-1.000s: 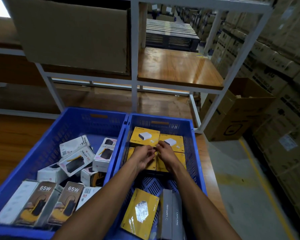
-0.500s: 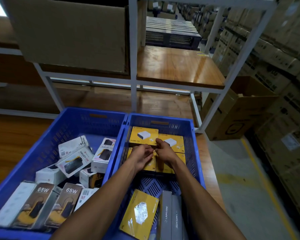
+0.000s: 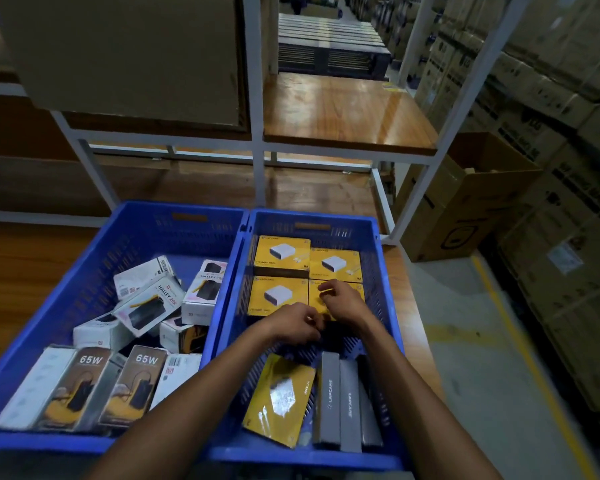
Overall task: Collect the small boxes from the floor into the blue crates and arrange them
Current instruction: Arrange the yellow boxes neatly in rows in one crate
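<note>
Two blue plastic crates with slotted, perforated walls sit side by side on a glossy wooden shelf (image 3: 21,271). The left crate (image 3: 125,237) holds a loose jumble of white and brown boxes (image 3: 146,303), several tilted against each other, with a row standing upright along the near wall, two of them printed "65W" (image 3: 90,362). The right crate (image 3: 378,258) holds four square yellow boxes (image 3: 281,252) laid flat in a two-by-two block against its far wall, each printed with a small white charger. The left hand (image 3: 291,323) hovers just at the near edge of the near-left yellow box, fingers curled inward; whether they pinch anything I cannot tell, since the fingertips are hidden. The right hand (image 3: 343,301) rests on top of the near-right yellow box (image 3: 357,289), fingers bent and spread over its lid, covering most of it; it looks to touch the lid rather than grip round the box. The two hands are nearly touching each other. Nearer the camera in the same crate, a flat yellow packet (image 3: 281,400) with a shiny clear window leans tilted, and just beside it to the right stand narrow grey boxes (image 3: 340,403) on edge. Brown cardboard cartons (image 3: 465,202) stand on the grey floor to the right.
</note>
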Demonstrator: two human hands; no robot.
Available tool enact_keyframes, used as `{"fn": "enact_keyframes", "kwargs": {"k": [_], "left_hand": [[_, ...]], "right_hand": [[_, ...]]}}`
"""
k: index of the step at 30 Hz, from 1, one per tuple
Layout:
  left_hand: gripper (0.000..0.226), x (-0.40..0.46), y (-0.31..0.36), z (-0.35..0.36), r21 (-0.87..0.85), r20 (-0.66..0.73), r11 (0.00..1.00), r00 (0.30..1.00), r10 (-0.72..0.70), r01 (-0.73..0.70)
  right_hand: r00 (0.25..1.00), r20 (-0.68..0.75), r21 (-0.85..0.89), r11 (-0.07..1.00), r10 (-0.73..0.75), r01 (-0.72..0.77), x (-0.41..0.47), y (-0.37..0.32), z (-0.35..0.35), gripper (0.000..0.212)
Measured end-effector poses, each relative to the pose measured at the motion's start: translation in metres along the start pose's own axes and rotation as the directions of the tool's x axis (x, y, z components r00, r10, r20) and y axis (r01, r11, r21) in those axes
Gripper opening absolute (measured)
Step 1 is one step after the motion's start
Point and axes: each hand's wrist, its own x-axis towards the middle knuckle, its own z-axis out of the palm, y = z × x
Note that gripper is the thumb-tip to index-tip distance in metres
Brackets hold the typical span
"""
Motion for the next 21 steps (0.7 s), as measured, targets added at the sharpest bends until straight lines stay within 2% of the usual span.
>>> {"fn": "enact_keyframes", "kwargs": {"k": [2, 3, 7, 10, 13, 16, 21], "left_hand": [[0.028, -0.009, 0.002, 0.006, 0.267, 0.025, 0.963, 0.999, 0.025, -0.031], [0.035, -0.013, 0.003, 0.009, 0.330, 0.056, 0.943, 0.998, 0.028, -0.045], [0.075, -0.024, 0.002, 0.019, 0.318, 0.281, 0.934, 0.957, 0.074, -0.165], [0.088, -0.027, 0.002, 0.028, 0.343, 0.329, 0.903, 0.933, 0.144, -0.260], [0.086, -0.028, 0.000, 0.030, 0.361, 0.298, 0.878, 0.931, 0.211, -0.314], [0.070, -0.033, 0.001, 0.020, 0.346, 0.244, 0.871, 0.930, 0.274, -0.348], [0.054, -0.043, 0.003, -0.010, 0.132, 0.203, 0.934, 0.932, 0.301, -0.331]], "right_hand": [[0.999, 0.036, -0.038, 0.999, -0.004, 0.006, -0.011, 0.011, -0.002, 0.031], [0.999, 0.044, -0.047, 0.999, 0.005, -0.003, -0.015, 0.017, -0.002, 0.030], [0.992, 0.071, -0.066, 0.993, 0.100, -0.096, -0.035, 0.032, 0.002, 0.032], [0.986, 0.091, -0.089, 0.987, 0.141, -0.133, -0.045, 0.041, 0.006, 0.039], [0.981, 0.078, -0.051, 0.983, 0.179, -0.175, -0.050, 0.040, 0.005, 0.043], [0.981, 0.056, -0.002, 0.982, 0.188, -0.188, -0.052, 0.036, 0.002, 0.040], [0.988, 0.079, 0.047, 0.989, 0.135, -0.139, -0.057, 0.026, 0.003, 0.035]]}}
